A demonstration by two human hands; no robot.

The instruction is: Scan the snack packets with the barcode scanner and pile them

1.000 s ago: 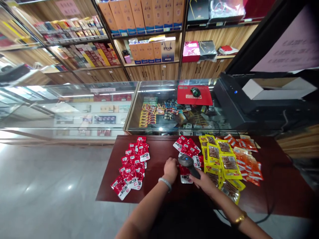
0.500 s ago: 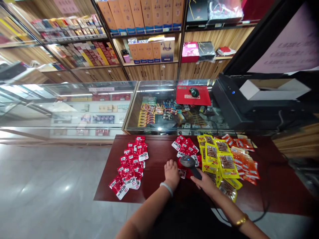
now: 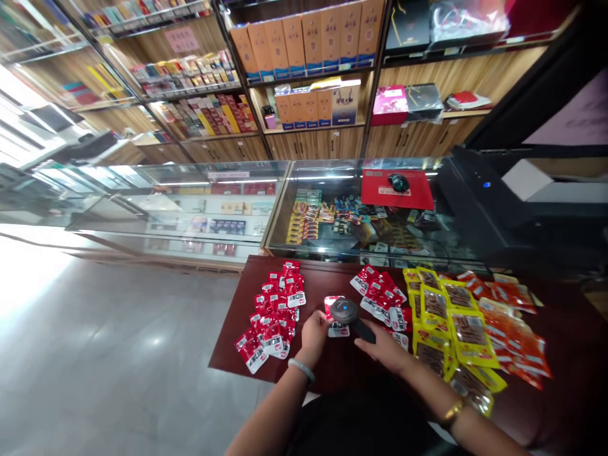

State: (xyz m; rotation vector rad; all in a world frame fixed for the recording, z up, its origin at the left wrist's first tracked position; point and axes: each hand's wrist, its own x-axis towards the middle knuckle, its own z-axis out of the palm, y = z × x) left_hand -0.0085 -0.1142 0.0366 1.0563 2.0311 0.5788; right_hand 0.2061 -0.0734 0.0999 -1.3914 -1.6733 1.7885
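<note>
My left hand (image 3: 314, 334) pinches the left edge of a red and white snack packet (image 3: 338, 330), just above the dark red table. In my right hand (image 3: 384, 348) is a black barcode scanner (image 3: 346, 311), its head over that packet and hiding the middle of it. Right of the scanner lies a loose pile of red snack packets (image 3: 379, 288). Another group of red packets (image 3: 272, 320) is spread to the left of my left hand. Yellow snack packets (image 3: 434, 304) lie beyond my right hand, with orange packets (image 3: 515, 329) farther right.
A glass display counter (image 3: 280, 209) runs along the table's far edge, with a mouse (image 3: 398, 183) on a red mat (image 3: 370, 190) on top. A dark machine (image 3: 494, 209) stands at the right. Shelves with orange boxes (image 3: 312, 41) rise behind.
My left hand has drawn a red packet leftward, away from the pile. The scanner in my right hand has moved left over that packet. The view has turned left.
</note>
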